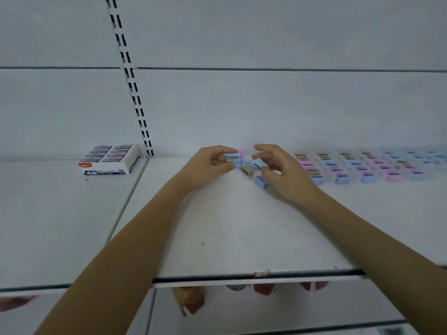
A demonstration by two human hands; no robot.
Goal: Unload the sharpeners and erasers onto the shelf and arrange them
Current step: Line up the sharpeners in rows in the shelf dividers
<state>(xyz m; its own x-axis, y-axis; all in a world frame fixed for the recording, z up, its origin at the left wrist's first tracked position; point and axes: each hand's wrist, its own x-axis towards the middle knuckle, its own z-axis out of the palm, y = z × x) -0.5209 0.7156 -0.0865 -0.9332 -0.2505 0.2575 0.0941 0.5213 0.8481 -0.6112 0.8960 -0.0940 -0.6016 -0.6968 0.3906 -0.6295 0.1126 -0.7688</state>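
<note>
While a blue sharpener is pinched in the left hand, a second sharpener (also blue) is pinched by the right hand, just above the shelf.

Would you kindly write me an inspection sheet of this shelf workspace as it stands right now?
Surface: white shelf, a few small specks, with a seam to the neighbouring panel on the left.
Job's things: pastel sharpeners in neat rows at the right rear; loose pile of sharpeners between the hands; eraser box marked 4B, at the left rear on the neighbouring panel.
Clutter: small pinkish thing on the shelf's front lip, too blurred to name.
Grippers: left hand pinches a blue sharpener; right hand has its fingers curled at the loose pile, grip unclear.
Cables: nothing seen.
Surroundings: white back panel with a slotted upright; blurred packets on the level below.
</note>
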